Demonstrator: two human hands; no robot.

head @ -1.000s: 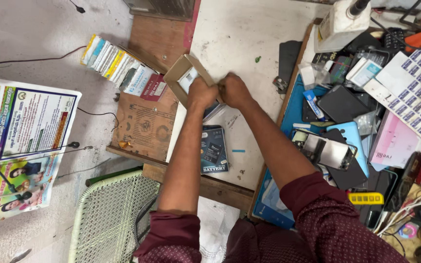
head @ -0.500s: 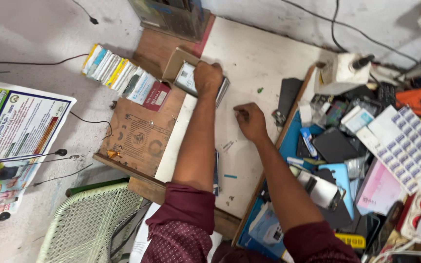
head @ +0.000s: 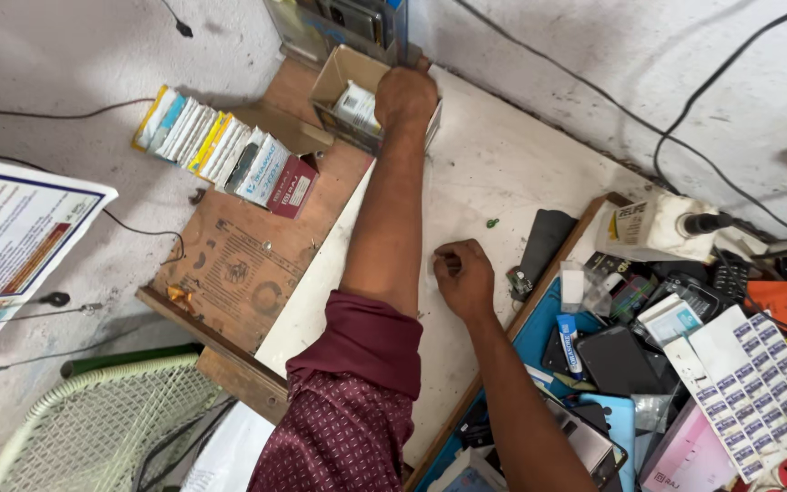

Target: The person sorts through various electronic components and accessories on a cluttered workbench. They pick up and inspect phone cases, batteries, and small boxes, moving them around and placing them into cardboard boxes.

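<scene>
Fingers of left hand (head: pixel 405 96) hidden behind cardboard box (head: pixel 339 77).

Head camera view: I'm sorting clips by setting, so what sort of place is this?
Probably a phone repair bench: loose mobile phones piled at the right, a row of small boxed parts, and a sheet of small stickers.

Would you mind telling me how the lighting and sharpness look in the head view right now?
Head view: soft, even light, no glare; sharp on the left hand at the cardboard box and the right hand on the white worktop; wide-angle bending towards the edges.
</scene>
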